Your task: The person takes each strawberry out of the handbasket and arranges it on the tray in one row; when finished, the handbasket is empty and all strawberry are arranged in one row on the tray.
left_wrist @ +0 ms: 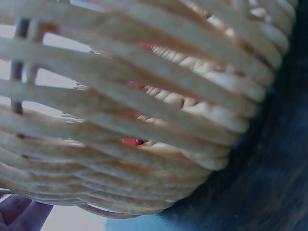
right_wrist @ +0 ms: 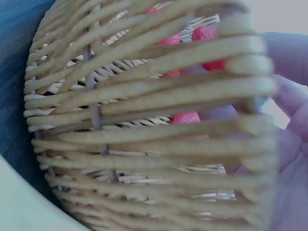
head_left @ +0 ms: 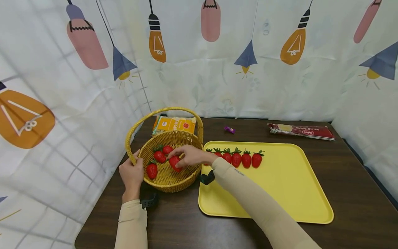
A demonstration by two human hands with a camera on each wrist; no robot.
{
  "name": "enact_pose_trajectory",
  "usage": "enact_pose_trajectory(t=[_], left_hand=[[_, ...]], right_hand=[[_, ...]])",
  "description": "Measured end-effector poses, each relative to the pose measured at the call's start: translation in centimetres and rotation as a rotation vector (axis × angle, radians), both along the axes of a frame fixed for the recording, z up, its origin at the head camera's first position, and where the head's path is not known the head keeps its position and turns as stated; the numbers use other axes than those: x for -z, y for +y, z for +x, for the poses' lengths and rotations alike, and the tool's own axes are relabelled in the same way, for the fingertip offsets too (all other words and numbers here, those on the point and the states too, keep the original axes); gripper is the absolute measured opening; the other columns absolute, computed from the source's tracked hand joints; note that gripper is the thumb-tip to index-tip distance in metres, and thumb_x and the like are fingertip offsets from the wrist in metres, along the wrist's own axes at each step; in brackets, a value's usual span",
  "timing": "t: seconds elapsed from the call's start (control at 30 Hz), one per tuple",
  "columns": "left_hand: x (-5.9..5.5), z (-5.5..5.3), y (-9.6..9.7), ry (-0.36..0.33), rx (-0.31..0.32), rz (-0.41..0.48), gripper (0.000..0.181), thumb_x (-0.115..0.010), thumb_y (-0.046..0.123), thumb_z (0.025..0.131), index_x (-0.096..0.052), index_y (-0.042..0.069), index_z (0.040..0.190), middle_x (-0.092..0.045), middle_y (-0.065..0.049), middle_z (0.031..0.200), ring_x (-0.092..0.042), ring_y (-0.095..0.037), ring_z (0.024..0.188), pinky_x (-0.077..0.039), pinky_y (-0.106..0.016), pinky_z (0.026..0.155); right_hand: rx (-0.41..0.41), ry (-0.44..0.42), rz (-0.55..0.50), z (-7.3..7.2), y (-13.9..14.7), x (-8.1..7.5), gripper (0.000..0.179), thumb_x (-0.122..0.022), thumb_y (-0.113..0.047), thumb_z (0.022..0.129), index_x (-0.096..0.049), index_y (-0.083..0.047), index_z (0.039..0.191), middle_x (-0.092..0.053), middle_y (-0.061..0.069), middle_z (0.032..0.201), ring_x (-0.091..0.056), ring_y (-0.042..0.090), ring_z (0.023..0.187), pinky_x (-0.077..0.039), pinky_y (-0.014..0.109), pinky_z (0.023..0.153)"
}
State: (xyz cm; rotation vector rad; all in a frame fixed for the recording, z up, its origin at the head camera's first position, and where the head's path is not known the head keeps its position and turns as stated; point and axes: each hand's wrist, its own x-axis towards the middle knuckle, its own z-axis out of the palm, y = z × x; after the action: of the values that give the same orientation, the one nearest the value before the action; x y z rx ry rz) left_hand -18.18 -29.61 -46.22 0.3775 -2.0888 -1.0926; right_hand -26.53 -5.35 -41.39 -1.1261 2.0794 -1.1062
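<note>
- The right hand (head_left: 191,155) reaches over the right side of the basket (head_left: 172,187); its grip is a pinch, thumb and fingers holding one strawberry (head_left: 174,162).
- That strawberry is inside the basket's rim; whether it touches the bottom is hard to tell.
- The left hand (head_left: 132,174) grips the basket at its left rim, by the foot of the handle (head_left: 178,108), with fingers curled round it.
- Three loose strawberries (head_left: 160,156) lie in the basket, toward its left and back, their green tops on.
- The yellow tray (head_left: 273,186) lies just to the right of the basket, on the dark worktop (head_left: 174,221).
- Along the tray's back edge, at its left, stands a row of at least six strawberries (head_left: 246,160), leaves pointing away from the person; the right hand and wrist partly cover the left end.
- Both wrist views show mostly woven basket wall, with red patches through the gaps.
- Behind the basket lies a yellow packet (head_left: 175,124); behind the tray, a small purple sweet (head_left: 229,129) and, farther right, a long red packet (head_left: 301,132).
- A lamp-print curtain (head_left: 199,83) hangs behind the worktop.
</note>
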Motion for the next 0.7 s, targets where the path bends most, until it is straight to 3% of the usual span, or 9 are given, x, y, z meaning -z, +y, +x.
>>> enact_pose_trajectory(t=[0.17,0.33,0.4,0.57,0.7], left_hand=[[-0.1,0.0,-0.1,-0.005,0.001,-0.004,0.033,-0.055,0.005,0.087,-0.048,0.008,0.054,-0.072,-0.005,0.111,-0.02,-0.007,0.042,-0.018,-0.024,0.041],[-0.1,0.0,-0.2,0.008,0.008,0.001,0.033,-0.054,0.004,0.087,-0.048,0.007,0.055,-0.072,-0.007,0.111,-0.017,-0.004,0.041,-0.018,-0.023,0.041],[-0.1,0.1,-0.2,0.016,0.013,0.004,0.032,-0.054,0.003,0.086,-0.048,0.007,0.055,-0.072,-0.007,0.111,-0.017,-0.002,0.04,-0.017,-0.023,0.041],[0.0,0.0,-0.2,0.018,0.02,0.011,0.032,-0.054,0.002,0.086,-0.048,0.007,0.055,-0.072,-0.007,0.111,-0.018,0.0,0.039,-0.018,-0.023,0.04],[0.0,0.0,-0.1,0.017,0.018,-0.001,0.033,-0.054,0.002,0.086,-0.048,0.007,0.054,-0.072,-0.007,0.111,-0.017,-0.003,0.039,-0.017,-0.023,0.039]], right_hand=[[0.097,-0.039,-0.097,0.5,1.3,-0.5,0.04,-0.066,-0.012,0.091,-0.062,-0.016,0.131,-0.056,-0.001,0.133,-0.054,0.014,0.071,-0.049,0.028,0.071],[0.195,-0.101,-0.168,0.9,2.1,-0.9,0.04,-0.065,-0.012,0.092,-0.061,-0.016,0.132,-0.054,0.004,0.132,-0.067,0.014,0.082,-0.055,0.035,0.076],[0.212,-0.086,-0.169,1.1,2.4,-1.1,0.041,-0.066,-0.013,0.092,-0.061,-0.017,0.132,-0.055,0.003,0.13,-0.067,0.015,0.083,-0.054,0.032,0.074],[0.233,-0.067,-0.143,1.8,4.0,-1.7,0.039,-0.066,-0.017,0.093,-0.062,-0.022,0.131,-0.065,-0.001,0.115,-0.06,0.015,0.066,-0.046,0.027,0.058],[0.276,-0.101,-0.143,2.3,5.9,-1.7,0.038,-0.064,-0.019,0.094,-0.062,-0.022,0.131,-0.068,0.002,0.11,-0.048,0.019,0.054,-0.038,0.027,0.047]])
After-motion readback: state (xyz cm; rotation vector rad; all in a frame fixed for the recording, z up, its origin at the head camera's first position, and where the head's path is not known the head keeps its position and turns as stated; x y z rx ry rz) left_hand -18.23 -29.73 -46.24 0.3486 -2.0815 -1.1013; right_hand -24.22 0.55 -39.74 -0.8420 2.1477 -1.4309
